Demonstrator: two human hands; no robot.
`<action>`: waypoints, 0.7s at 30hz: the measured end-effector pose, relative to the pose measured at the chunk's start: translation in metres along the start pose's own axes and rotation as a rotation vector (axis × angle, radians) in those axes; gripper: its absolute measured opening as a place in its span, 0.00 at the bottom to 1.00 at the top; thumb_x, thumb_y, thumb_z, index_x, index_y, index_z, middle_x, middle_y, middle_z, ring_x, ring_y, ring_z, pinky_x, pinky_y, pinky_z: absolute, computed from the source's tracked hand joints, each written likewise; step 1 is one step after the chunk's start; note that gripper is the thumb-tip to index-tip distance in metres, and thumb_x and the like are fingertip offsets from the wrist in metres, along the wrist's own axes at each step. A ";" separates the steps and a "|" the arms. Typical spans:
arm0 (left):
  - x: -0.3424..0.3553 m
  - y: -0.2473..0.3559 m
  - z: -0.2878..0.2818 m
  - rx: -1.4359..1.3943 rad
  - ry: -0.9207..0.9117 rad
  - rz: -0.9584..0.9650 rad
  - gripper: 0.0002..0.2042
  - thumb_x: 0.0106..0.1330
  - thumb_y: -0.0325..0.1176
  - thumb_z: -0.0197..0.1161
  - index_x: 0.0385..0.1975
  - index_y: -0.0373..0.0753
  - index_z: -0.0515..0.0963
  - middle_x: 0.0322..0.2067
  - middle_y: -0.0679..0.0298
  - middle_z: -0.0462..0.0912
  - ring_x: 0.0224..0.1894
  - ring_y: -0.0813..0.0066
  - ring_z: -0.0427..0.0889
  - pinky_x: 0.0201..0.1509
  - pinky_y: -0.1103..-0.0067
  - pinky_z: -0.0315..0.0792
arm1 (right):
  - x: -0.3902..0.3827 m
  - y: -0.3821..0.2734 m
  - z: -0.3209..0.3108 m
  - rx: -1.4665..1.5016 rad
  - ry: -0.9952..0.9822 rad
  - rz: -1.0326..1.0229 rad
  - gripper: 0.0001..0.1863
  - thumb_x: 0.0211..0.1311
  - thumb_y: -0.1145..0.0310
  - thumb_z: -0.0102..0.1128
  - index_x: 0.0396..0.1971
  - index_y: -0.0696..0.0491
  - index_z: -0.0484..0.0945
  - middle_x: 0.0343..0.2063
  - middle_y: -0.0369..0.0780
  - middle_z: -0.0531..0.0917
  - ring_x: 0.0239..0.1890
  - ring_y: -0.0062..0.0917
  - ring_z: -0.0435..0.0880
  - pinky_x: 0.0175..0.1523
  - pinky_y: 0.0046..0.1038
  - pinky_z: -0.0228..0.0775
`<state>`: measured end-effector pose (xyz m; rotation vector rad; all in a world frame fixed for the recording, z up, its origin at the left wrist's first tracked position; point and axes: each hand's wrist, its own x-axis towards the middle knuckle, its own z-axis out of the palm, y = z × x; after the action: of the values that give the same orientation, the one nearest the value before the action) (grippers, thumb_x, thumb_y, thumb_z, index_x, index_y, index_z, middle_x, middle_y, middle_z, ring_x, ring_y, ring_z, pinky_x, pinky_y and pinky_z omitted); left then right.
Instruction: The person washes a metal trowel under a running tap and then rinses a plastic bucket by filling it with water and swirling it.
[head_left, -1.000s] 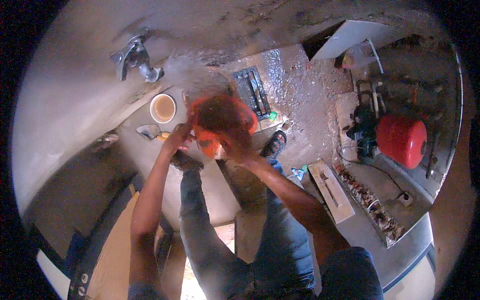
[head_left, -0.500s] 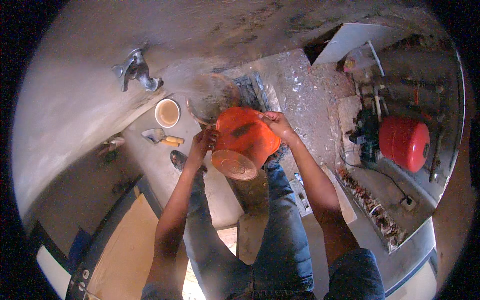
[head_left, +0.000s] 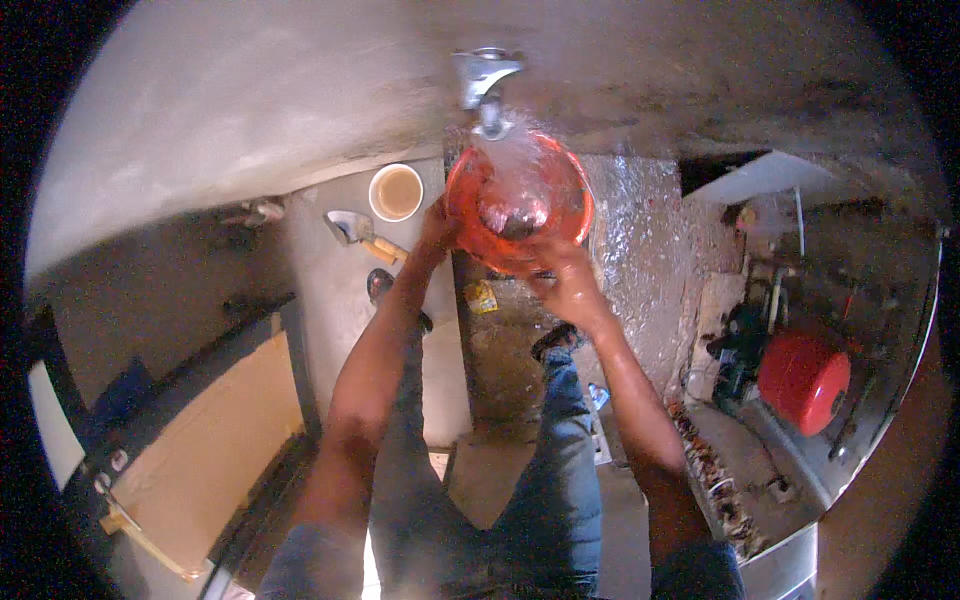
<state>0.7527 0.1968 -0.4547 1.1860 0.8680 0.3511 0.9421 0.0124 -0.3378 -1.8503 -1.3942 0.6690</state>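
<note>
An orange plastic bucket [head_left: 578,205] is under a metal tap [head_left: 489,85], its open mouth facing up. Water gushes from the tap into the bucket and splashes inside it. My left hand [head_left: 441,230] grips the bucket's left side; its fingers are partly hidden behind the wall. On the near rim is my right hand [head_left: 572,285], closed on it, with its fingers somewhat blurred. A trowel [head_left: 350,226] with a wooden handle lies on the ledge left of my left hand. Beside it stands a white tub [head_left: 397,192] holding a cloudy tan liquid.
Wet rough ground [head_left: 640,240] stretches right of the bucket. A red pressure tank [head_left: 803,383] with a dark pump stands farther right, past a low strip of rubble. A yellow wrapper [head_left: 481,297] lies below the bucket. At the lower left leans a tan board [head_left: 215,450].
The bucket went from tipped, base toward me, to mouth up under the running tap. My right hand shifted from its right rim to the near rim. The view turned left.
</note>
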 end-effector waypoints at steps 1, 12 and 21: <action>0.006 -0.005 0.002 0.021 0.044 -0.004 0.28 0.55 0.44 0.63 0.54 0.35 0.68 0.43 0.59 0.79 0.43 0.64 0.80 0.47 0.71 0.75 | 0.006 0.004 -0.011 0.088 0.008 0.101 0.10 0.58 0.70 0.57 0.40 0.55 0.76 0.44 0.41 0.79 0.44 0.30 0.79 0.49 0.30 0.71; 0.022 0.009 0.019 0.199 0.135 0.194 0.24 0.47 0.23 0.51 0.50 0.38 0.73 0.36 0.61 0.81 0.41 0.69 0.79 0.47 0.76 0.71 | 0.142 0.020 -0.017 0.627 -0.210 0.533 0.17 0.59 0.72 0.51 0.49 0.58 0.71 0.43 0.39 0.78 0.46 0.28 0.76 0.52 0.30 0.68; 0.026 0.075 0.057 0.022 -0.025 0.481 0.30 0.43 0.26 0.55 0.55 0.39 0.71 0.48 0.56 0.77 0.47 0.60 0.78 0.53 0.73 0.69 | 0.105 0.136 0.054 -0.283 -0.498 -0.123 0.19 0.60 0.61 0.49 0.47 0.55 0.72 0.38 0.54 0.79 0.41 0.48 0.77 0.49 0.45 0.65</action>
<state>0.8265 0.2040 -0.3902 1.4126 0.5576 0.7153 1.0107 0.1035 -0.4768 -1.8643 -1.9938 0.9525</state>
